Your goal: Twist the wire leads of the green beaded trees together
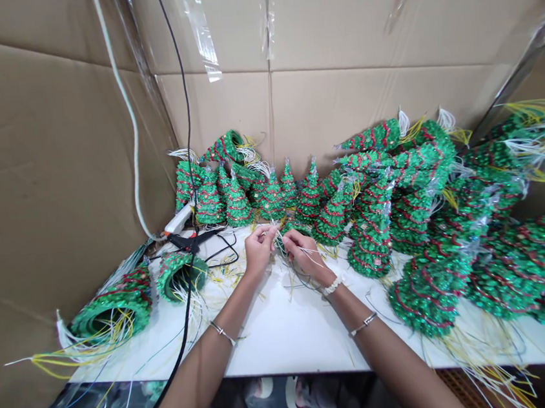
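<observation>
Over the middle of the white table (287, 339), both my hands work close together on a bunch of thin white wires (276, 229). My left hand (260, 249) pinches the wires between thumb and fingers. On the other side, my right hand (303, 253) is closed on wire strands too, and some trail below it toward me. Just beyond my hands, a small green tinsel Christmas tree (296, 223) lies partly hidden by them. Small decorated Christmas trees (237, 201) with red garland stand behind.
Larger tinsel trees (436, 277) crowd the right side, with yellow and white wires hanging over the front edge. Two hollow trees (111, 312) lie at left. A black-and-orange glue gun (193, 240), white power strip (180, 219) and hanging black cable (186, 323) are at left. Cardboard walls (340, 106) enclose the table.
</observation>
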Motion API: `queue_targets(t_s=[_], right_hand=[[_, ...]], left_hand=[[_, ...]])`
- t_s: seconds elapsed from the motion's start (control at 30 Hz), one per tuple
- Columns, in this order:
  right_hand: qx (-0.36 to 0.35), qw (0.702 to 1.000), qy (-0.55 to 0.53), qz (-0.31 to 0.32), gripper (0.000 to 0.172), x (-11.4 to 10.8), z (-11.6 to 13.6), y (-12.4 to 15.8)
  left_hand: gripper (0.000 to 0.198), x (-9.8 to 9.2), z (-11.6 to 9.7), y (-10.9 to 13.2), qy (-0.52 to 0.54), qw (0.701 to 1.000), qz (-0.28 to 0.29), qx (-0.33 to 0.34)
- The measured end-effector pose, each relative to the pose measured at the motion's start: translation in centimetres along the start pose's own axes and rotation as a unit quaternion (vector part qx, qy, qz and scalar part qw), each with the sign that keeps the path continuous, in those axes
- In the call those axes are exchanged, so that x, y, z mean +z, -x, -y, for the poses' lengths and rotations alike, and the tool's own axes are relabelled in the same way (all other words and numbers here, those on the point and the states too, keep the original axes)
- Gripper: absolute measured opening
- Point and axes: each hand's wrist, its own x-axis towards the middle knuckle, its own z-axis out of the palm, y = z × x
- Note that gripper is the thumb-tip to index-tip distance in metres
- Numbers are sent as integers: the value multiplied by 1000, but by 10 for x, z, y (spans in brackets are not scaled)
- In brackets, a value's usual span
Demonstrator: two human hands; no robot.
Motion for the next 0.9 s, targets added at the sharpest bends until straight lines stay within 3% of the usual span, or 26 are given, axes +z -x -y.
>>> queue_targets(t_s=[0.4,0.57,0.9], right_hand=[[15,997,-52,-52,33,5,11,-4],[17,995,-80,-61,35,5,7,-6],[-27,998,46,-41,39,5,-1,-4]], left_hand=[[35,2,-8,0,36,999,26,-23],[39,0,-4,0,67,996,1,-61],[38,-1,2,1,68,995,-8,-68]])
